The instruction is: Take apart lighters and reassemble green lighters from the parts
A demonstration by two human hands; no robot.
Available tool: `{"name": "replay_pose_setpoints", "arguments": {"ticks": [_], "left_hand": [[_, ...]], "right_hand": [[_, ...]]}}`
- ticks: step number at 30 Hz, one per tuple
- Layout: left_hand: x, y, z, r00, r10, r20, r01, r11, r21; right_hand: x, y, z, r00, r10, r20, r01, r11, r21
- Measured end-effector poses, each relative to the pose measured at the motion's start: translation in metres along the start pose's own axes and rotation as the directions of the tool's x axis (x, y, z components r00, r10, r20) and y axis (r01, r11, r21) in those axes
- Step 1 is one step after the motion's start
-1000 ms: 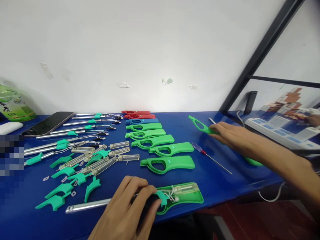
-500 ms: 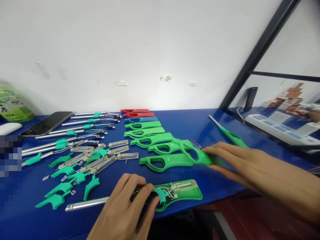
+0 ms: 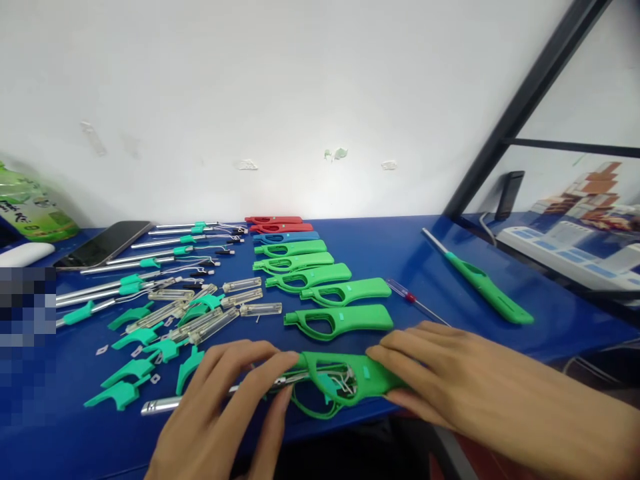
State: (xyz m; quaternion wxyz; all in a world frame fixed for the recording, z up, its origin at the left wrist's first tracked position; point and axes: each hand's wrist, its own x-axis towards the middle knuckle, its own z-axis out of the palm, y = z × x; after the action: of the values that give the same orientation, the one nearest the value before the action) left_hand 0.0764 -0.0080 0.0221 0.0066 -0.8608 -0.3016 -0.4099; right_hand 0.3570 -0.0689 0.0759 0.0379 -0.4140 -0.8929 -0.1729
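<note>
Near the table's front edge lies a part-built gas lighter, its metal tube (image 3: 161, 405) pointing left. My left hand (image 3: 220, 400) is closed around the tube end, thumb below and fingers on top. My right hand (image 3: 425, 367) grips the rear of a green handle half-shell (image 3: 367, 375), held over the lower half-shell (image 3: 320, 411). The two halves are slightly out of line. Through the trigger opening show white wires and a teal trigger (image 3: 328, 385). The tank end is hidden under the upper shell and my right hand.
Behind my hands lies a column of handle shells (image 3: 350, 319), green, blue and red. Left are clear fuel tanks (image 3: 213, 327), teal triggers (image 3: 120, 395), tubes with wires (image 3: 95, 291) and a phone (image 3: 105, 245). A screwdriver (image 3: 411, 297) and a whole green lighter (image 3: 487, 290) lie right.
My right hand has brought the green half-shell left and down onto the lower half. My left hand has shifted slightly left along the tube. The screwdriver is now uncovered.
</note>
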Motion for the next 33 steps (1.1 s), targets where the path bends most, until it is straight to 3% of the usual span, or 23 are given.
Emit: {"name": "replay_pose_setpoints", "arguments": {"ticks": [4,9,15,21,33], "left_hand": [[-0.004,-0.022,-0.005,0.985,0.105,0.133,-0.115,0.991,0.071],[-0.009,-0.036,-0.006,0.966,0.158,0.203,-0.173,0.983,0.059],[-0.017,-0.041,-0.005,0.959,0.171,0.227,-0.186,0.982,0.044],[-0.017,-0.039,-0.007,0.970,0.159,0.183,-0.160,0.987,-0.009],[-0.016,-0.035,-0.009,0.967,0.141,0.213,-0.139,0.990,-0.026]], "right_hand": [[0.014,-0.006,0.006,0.999,-0.020,-0.028,0.021,1.000,0.005],[0.020,-0.010,0.012,0.999,-0.031,-0.026,0.031,0.999,0.007],[0.019,-0.008,0.009,0.999,-0.034,-0.012,0.034,0.999,0.028],[0.019,-0.009,0.003,0.999,-0.034,0.002,0.034,0.999,0.036],[0.015,-0.008,0.008,1.000,-0.019,-0.001,0.019,0.999,0.047]]}}
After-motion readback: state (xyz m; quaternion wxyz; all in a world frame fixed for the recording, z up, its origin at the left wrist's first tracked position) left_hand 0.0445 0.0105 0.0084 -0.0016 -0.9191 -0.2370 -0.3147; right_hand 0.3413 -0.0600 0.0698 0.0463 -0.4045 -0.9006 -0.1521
